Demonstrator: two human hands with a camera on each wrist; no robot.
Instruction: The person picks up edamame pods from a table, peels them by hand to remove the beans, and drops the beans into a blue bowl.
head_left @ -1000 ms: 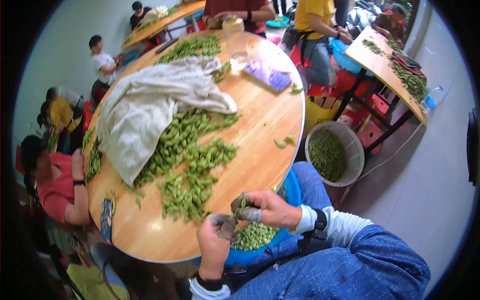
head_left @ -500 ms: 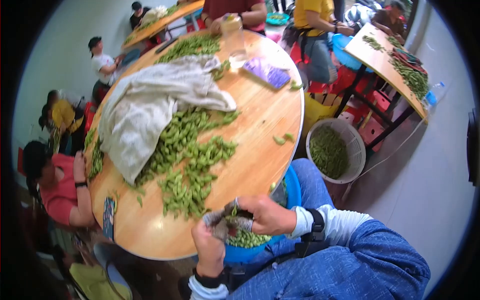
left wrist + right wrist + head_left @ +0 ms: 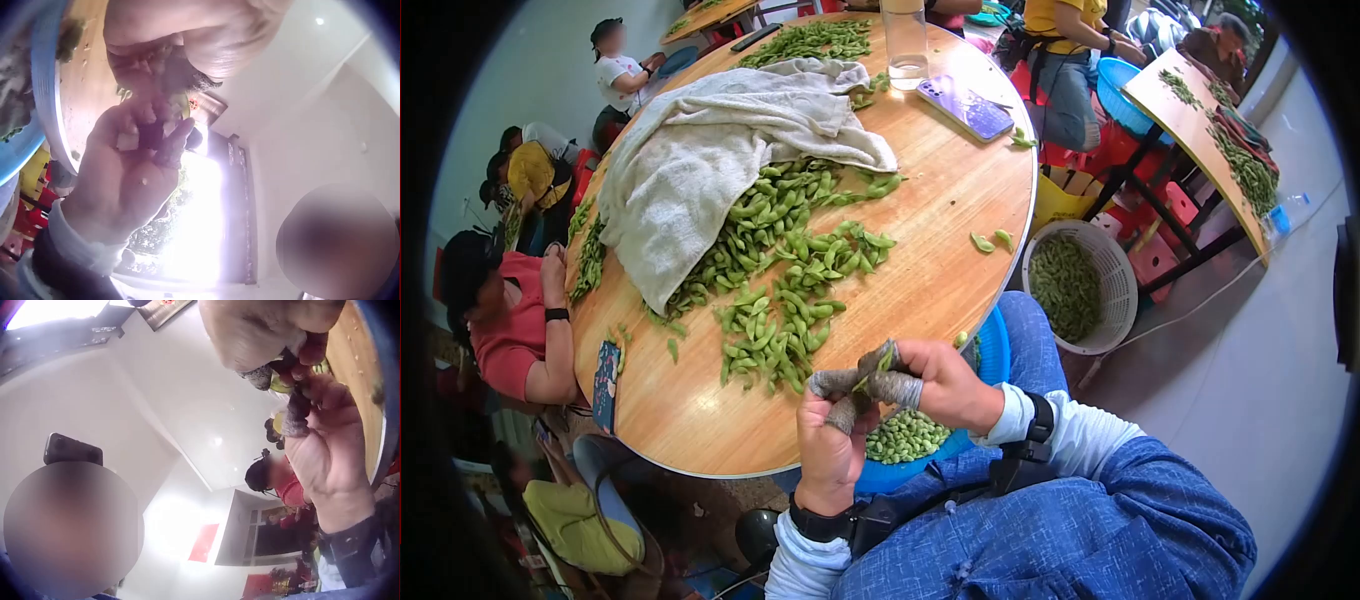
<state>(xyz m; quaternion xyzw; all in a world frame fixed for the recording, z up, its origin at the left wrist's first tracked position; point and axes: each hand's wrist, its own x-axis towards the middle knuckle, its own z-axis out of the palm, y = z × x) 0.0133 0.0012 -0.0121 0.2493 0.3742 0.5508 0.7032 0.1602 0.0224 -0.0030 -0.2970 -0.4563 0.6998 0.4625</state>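
Grip, left hand (image 3: 832, 445): thumb and fingertips, wrapped in grey finger covers, pinch one end of an edamame pod (image 3: 872, 372); the hand sits just past the near table edge, above the blue basin.
Grip, right hand (image 3: 940, 385): covered thumb and forefinger pinch the other end of the same pod, fingertips touching those of the left hand; a dark strap runs round the wrist over a white sleeve.
Table (image 3: 945, 250): round, wooden, carries everything listed below except the basin and the basket.
Towel (image 3: 710, 150): pale, crumpled, spread over the far left part of the table and partly covering the pod heap.
Pod heap (image 3: 790, 270): green edamame pods spilling from under the towel toward the near edge, ending just beside the hands.
White basket (image 3: 1100, 260): perforated, on the floor to the right of the table, holds green pods.
Blue basin (image 3: 990, 355): on the person's lap, tucked under the near table rim.
Shelled beans (image 3: 905, 437): pale green, heaped inside the basin directly beneath the hands.
Phone (image 3: 965, 105): purple case, flat on the far right of the table.
Clear bottle (image 3: 905, 45): upright at the far edge, near the phone.
Stray pods (image 3: 992, 240): two, lying alone near the right rim.
Held pod, location: between both hands, over the basin, clear of the table.
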